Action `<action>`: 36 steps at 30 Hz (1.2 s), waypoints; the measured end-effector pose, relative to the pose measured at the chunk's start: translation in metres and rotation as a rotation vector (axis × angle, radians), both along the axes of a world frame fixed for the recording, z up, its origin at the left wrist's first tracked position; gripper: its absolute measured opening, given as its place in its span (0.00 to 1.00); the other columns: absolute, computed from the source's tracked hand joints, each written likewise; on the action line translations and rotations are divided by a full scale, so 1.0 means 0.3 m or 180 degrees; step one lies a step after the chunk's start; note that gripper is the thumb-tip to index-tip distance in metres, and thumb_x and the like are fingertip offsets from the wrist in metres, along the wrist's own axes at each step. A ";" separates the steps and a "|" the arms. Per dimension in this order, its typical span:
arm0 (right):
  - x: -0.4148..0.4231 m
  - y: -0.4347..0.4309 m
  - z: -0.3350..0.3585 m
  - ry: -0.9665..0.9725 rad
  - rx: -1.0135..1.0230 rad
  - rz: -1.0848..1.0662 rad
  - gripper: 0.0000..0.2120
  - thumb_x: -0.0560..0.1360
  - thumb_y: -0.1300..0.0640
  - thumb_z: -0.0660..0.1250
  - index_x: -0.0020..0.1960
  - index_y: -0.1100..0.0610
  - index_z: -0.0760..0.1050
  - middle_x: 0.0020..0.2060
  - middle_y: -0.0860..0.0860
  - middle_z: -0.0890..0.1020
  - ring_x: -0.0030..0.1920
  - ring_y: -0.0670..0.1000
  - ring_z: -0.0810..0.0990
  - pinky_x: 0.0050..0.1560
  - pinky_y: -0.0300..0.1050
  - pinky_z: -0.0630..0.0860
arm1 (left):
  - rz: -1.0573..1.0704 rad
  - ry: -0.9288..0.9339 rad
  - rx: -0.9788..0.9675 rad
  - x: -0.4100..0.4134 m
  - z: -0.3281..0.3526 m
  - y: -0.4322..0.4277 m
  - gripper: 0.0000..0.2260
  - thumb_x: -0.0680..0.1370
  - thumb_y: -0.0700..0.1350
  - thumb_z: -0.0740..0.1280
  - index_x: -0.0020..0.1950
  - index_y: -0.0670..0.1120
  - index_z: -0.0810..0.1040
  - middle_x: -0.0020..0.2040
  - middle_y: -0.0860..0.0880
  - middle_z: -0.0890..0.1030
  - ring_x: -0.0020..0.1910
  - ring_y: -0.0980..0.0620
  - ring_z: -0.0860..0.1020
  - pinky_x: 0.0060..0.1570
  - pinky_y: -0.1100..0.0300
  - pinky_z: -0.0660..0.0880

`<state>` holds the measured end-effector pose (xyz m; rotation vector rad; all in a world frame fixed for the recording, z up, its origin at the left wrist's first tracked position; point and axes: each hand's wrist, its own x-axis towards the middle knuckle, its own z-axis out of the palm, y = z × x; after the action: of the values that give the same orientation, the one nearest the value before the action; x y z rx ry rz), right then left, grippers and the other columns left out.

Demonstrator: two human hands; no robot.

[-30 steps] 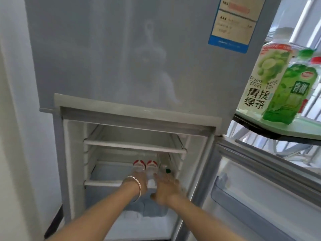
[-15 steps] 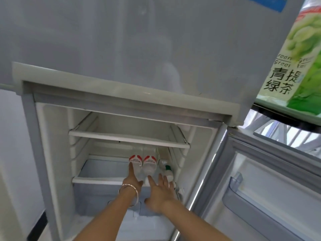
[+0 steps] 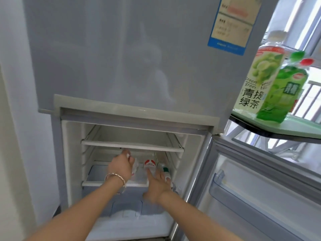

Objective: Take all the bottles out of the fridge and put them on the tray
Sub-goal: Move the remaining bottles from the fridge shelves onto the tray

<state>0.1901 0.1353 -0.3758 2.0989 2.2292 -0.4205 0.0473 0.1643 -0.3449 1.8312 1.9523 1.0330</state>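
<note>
Fridge door [image 3: 121,58]: smooth satin grey, paper sticker [image 3: 232,25]. Shelves [image 3: 132,146]: white plastic. Bottles [image 3: 260,79]: clear plastic, glossy labels. Tray [image 3: 298,127]: pale green, smooth. Bracelet [image 3: 115,176]: shiny metal.

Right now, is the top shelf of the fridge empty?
Yes, the top shelf holds nothing; the bottles stand on the shelf below it.

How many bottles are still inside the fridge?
3 visible on the lower shelf: one in the left hand, a red-labelled bottle beside it, and a green-capped bottle at the right wall. Hands may hide more.
</note>
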 end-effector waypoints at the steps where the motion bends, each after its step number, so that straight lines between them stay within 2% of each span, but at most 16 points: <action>1: -0.003 -0.013 0.025 0.0052 0.0041 -0.0005 0.47 0.74 0.50 0.67 0.79 0.46 0.36 0.79 0.57 0.39 0.79 0.59 0.39 0.77 0.58 0.42 | -0.0055 0.0123 0.0078 -0.008 0.039 -0.020 0.07 0.78 0.44 0.58 0.52 0.46 0.73 0.38 0.45 0.78 0.38 0.42 0.75 0.30 0.59 0.66; 3: -0.008 -0.044 0.082 0.0195 0.0097 -0.0018 0.48 0.73 0.50 0.68 0.79 0.46 0.38 0.79 0.56 0.42 0.79 0.59 0.41 0.77 0.58 0.45 | -0.0203 0.0377 0.0316 -0.020 0.116 -0.055 0.04 0.77 0.44 0.59 0.46 0.45 0.71 0.35 0.46 0.77 0.35 0.43 0.73 0.30 0.58 0.65; 5: -0.013 -0.073 0.138 0.0280 0.0096 -0.0048 0.48 0.73 0.48 0.70 0.79 0.47 0.39 0.79 0.56 0.45 0.79 0.60 0.44 0.76 0.60 0.49 | -0.0446 0.0589 0.0459 -0.020 0.189 -0.091 0.05 0.77 0.45 0.59 0.42 0.47 0.68 0.39 0.41 0.81 0.38 0.41 0.77 0.34 0.57 0.67; 8: -0.031 -0.129 0.230 0.0335 0.0077 0.0014 0.50 0.69 0.42 0.73 0.79 0.49 0.44 0.78 0.57 0.55 0.77 0.61 0.56 0.74 0.59 0.58 | -0.0680 0.0807 0.0502 0.003 0.305 -0.146 0.06 0.76 0.46 0.58 0.40 0.48 0.69 0.41 0.43 0.82 0.43 0.39 0.80 0.37 0.56 0.69; 10: -0.026 -0.182 0.296 0.0722 0.0031 0.0118 0.44 0.70 0.43 0.73 0.77 0.52 0.55 0.74 0.55 0.65 0.73 0.59 0.66 0.72 0.54 0.65 | -0.0735 0.0840 0.0544 0.032 0.385 -0.189 0.08 0.75 0.48 0.57 0.42 0.46 0.73 0.40 0.44 0.81 0.42 0.40 0.80 0.37 0.56 0.70; 12: -0.006 -0.232 0.365 0.1279 0.0086 0.0070 0.34 0.71 0.51 0.74 0.73 0.55 0.65 0.69 0.54 0.73 0.69 0.57 0.72 0.70 0.50 0.68 | -0.0787 0.0831 0.0579 0.064 0.467 -0.231 0.11 0.74 0.51 0.56 0.43 0.47 0.75 0.41 0.44 0.81 0.43 0.40 0.80 0.38 0.56 0.70; 15: 0.057 -0.312 0.472 0.1831 0.0316 -0.0097 0.27 0.71 0.57 0.74 0.68 0.57 0.71 0.64 0.55 0.78 0.65 0.56 0.76 0.67 0.48 0.71 | -0.0956 0.0816 0.0666 0.123 0.597 -0.307 0.13 0.73 0.53 0.55 0.39 0.47 0.73 0.41 0.43 0.81 0.43 0.40 0.80 0.38 0.56 0.70; 17: 0.115 -0.364 0.553 0.1929 0.0354 -0.0093 0.25 0.71 0.57 0.74 0.66 0.57 0.73 0.63 0.54 0.79 0.62 0.55 0.78 0.62 0.46 0.74 | -0.1084 0.0672 0.0814 0.169 0.684 -0.358 0.14 0.75 0.55 0.59 0.42 0.47 0.78 0.44 0.45 0.83 0.44 0.43 0.80 0.39 0.57 0.71; 19: 0.191 -0.421 0.643 0.2084 0.0400 -0.0132 0.24 0.71 0.56 0.74 0.65 0.56 0.73 0.61 0.53 0.80 0.59 0.54 0.80 0.58 0.49 0.79 | -0.1427 0.0360 0.0934 0.227 0.772 -0.397 0.15 0.77 0.56 0.61 0.53 0.48 0.80 0.50 0.49 0.83 0.47 0.48 0.78 0.44 0.59 0.70; 21: 0.276 -0.478 0.733 0.2400 0.0515 -0.0234 0.19 0.72 0.56 0.73 0.61 0.56 0.74 0.57 0.51 0.81 0.54 0.52 0.82 0.49 0.46 0.82 | -0.1891 -0.0290 0.0865 0.286 0.862 -0.435 0.20 0.78 0.56 0.61 0.65 0.46 0.75 0.60 0.46 0.79 0.54 0.47 0.78 0.49 0.58 0.72; 23: 0.356 -0.528 0.826 0.2914 0.0737 -0.0344 0.11 0.73 0.57 0.73 0.52 0.56 0.74 0.51 0.52 0.83 0.46 0.50 0.84 0.45 0.44 0.82 | -0.2123 -0.0878 0.0831 0.349 0.938 -0.456 0.23 0.79 0.55 0.59 0.71 0.46 0.68 0.62 0.43 0.77 0.53 0.44 0.78 0.45 0.57 0.74; 26: 0.486 -0.568 0.967 0.3009 0.1373 -0.0577 0.19 0.73 0.50 0.73 0.56 0.59 0.71 0.46 0.52 0.80 0.41 0.47 0.81 0.42 0.41 0.80 | -0.2304 -0.1183 0.0970 0.468 1.016 -0.485 0.22 0.80 0.50 0.59 0.72 0.46 0.62 0.56 0.42 0.77 0.41 0.48 0.78 0.34 0.60 0.74; 29: 0.625 -0.561 1.054 0.2818 0.1982 -0.0750 0.33 0.70 0.43 0.73 0.66 0.62 0.68 0.54 0.55 0.79 0.50 0.51 0.80 0.45 0.42 0.79 | -0.2313 -0.1155 0.1372 0.611 1.055 -0.516 0.24 0.78 0.46 0.62 0.72 0.48 0.60 0.61 0.41 0.73 0.47 0.47 0.79 0.46 0.52 0.79; 31: 0.716 -0.556 1.087 0.2713 0.2295 -0.0846 0.36 0.69 0.41 0.73 0.67 0.62 0.68 0.57 0.56 0.79 0.53 0.53 0.80 0.48 0.46 0.79 | -0.2270 -0.1087 0.1584 0.710 1.065 -0.537 0.25 0.77 0.46 0.62 0.73 0.50 0.59 0.65 0.44 0.68 0.51 0.50 0.75 0.50 0.55 0.76; 33: 0.822 -0.541 1.103 0.2799 0.2605 -0.1011 0.35 0.70 0.41 0.73 0.67 0.62 0.67 0.56 0.56 0.79 0.51 0.53 0.81 0.43 0.45 0.78 | -0.2489 -0.1132 0.1423 0.824 1.065 -0.540 0.22 0.78 0.47 0.62 0.72 0.48 0.62 0.64 0.44 0.69 0.49 0.50 0.75 0.45 0.60 0.72; 36: 0.964 -0.503 1.096 0.2835 0.3230 -0.1497 0.31 0.72 0.44 0.73 0.66 0.60 0.66 0.56 0.55 0.78 0.49 0.51 0.80 0.45 0.48 0.78 | -0.2944 -0.0800 0.0843 0.987 1.031 -0.498 0.17 0.81 0.48 0.57 0.67 0.41 0.69 0.54 0.44 0.77 0.32 0.56 0.71 0.28 0.69 0.67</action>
<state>0.4793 -0.0155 -0.0470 3.5673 2.6950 -0.2859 0.3433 0.0148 -0.0357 2.2246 0.6715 1.1138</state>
